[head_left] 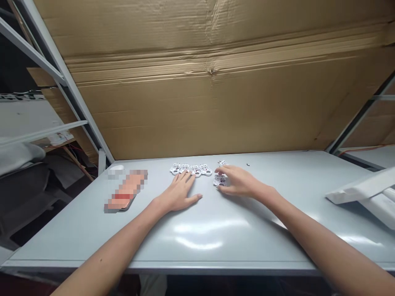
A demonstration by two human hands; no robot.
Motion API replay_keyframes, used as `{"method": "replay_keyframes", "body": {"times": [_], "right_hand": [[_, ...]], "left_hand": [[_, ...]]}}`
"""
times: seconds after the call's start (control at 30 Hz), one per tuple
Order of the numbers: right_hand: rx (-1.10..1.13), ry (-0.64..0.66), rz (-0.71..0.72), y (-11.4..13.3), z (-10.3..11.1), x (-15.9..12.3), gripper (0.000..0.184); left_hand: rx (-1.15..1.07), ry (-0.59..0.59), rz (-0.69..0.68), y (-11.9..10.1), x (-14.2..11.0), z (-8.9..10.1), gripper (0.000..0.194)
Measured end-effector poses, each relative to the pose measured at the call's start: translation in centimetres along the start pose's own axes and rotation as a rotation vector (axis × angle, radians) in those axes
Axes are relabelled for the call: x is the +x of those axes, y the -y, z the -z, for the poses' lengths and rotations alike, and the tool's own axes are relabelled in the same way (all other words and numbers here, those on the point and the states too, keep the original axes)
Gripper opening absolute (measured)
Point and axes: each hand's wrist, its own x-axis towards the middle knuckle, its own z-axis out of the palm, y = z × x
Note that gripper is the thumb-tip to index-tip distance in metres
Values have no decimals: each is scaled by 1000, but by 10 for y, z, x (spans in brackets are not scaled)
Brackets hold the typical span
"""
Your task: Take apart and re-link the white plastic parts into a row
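A person's left hand [180, 191] lies flat and spread on a pale grey surface [197, 250], its fingertips at the near edge of a row of four white die-cut pieces [189, 169] with dark and red markings. The right hand [237, 181] arches over a small pile of similar pieces [219, 180] just to the right of that row. Its fingers hide much of the pile, and whether they pinch it or merely rest on it cannot be told. A single piece [222, 163] lies just beyond the right hand's fingertips. To the left, a flat object [126, 191] with a red band lies at an angle, pixelated beyond recognition; a small white item [116, 167] beyond it is also partly blurred. White foam blocks [364, 193] enter from the right edge, cut off by the frame. A large creased cardboard sheet [197, 102] fills the far side, leaning against a metal shelf frame [58, 70], with dim clutter behind it at left.
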Motion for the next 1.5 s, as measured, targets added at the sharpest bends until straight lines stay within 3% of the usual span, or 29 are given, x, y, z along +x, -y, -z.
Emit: {"method": "replay_keyframes", "body": {"times": [0.23,0.4,0.63,0.73,1.03,1.5], "right_hand": [[-85,-76,-100,-15,-26,8,47],[-91,-125,-53,-7,-24,7,35],[-186,39,-120,19,-15,3,24],[-175,47,-113,22,-17,2,24],[-29,17,-117,7,-28,7,53],[30,0,-56,-15,-32,10,48]], "left_hand": [[-7,82,27,1,2,0,74],[-9,63,16,2,1,-1,73],[-19,62,25,4,1,-3,73],[-25,69,28,3,1,-3,73],[-18,101,46,3,2,-1,75],[-42,139,82,0,1,1,77]]}}
